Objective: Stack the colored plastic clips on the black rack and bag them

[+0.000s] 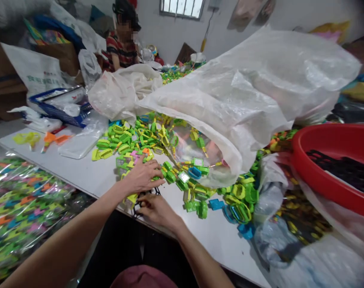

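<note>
My left hand (142, 176) lies palm down with fingers spread on a heap of small green, yellow and blue plastic toy watches (170, 160) on the white table (80, 172). My right hand (156, 208) is just below it at the table's front edge, fingers curled on a thin black piece (137, 209) that I cannot make out clearly. A big clear plastic bag (229, 104) lies open over the heap, with more watches spilling from its mouth.
A red basin (328, 164) holding black parts stands at the right. A blue tray (57, 108) and white bags sit at the back left. Cellophane packs of coloured pieces (22, 204) lie at the left. Another person (122, 44) sits across the table.
</note>
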`<state>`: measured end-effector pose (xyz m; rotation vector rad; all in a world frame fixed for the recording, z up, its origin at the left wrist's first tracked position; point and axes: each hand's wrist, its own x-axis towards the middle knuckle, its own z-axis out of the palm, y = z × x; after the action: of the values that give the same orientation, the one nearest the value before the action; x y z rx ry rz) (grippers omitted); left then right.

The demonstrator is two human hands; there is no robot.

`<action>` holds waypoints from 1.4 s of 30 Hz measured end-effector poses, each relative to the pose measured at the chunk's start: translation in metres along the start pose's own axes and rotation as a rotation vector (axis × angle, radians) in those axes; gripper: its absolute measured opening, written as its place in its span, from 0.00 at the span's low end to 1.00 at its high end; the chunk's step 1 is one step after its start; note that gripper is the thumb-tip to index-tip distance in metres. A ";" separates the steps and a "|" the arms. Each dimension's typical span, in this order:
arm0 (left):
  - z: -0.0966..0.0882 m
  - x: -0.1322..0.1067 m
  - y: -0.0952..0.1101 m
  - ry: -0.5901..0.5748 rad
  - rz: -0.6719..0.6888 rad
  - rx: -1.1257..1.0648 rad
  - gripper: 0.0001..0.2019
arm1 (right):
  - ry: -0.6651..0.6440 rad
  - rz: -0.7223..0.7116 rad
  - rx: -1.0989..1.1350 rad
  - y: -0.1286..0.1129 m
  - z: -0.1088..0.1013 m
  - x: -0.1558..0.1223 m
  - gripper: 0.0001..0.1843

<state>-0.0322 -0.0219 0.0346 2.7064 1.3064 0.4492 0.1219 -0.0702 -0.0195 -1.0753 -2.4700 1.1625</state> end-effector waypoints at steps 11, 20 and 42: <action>-0.036 -0.022 0.003 0.286 -0.185 -0.013 0.18 | 0.298 0.274 -0.883 0.052 -0.154 0.020 0.18; 0.008 -0.080 0.031 0.381 -0.246 0.042 0.14 | 0.164 -0.226 -0.794 0.037 -0.058 -0.054 0.13; 0.039 -0.059 0.026 0.562 -0.203 -0.099 0.10 | 0.466 0.274 0.256 0.002 -0.033 -0.049 0.08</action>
<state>-0.0354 -0.0828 -0.0101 2.4142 1.6005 1.2758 0.1731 -0.0842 0.0064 -1.4415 -1.8126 1.1039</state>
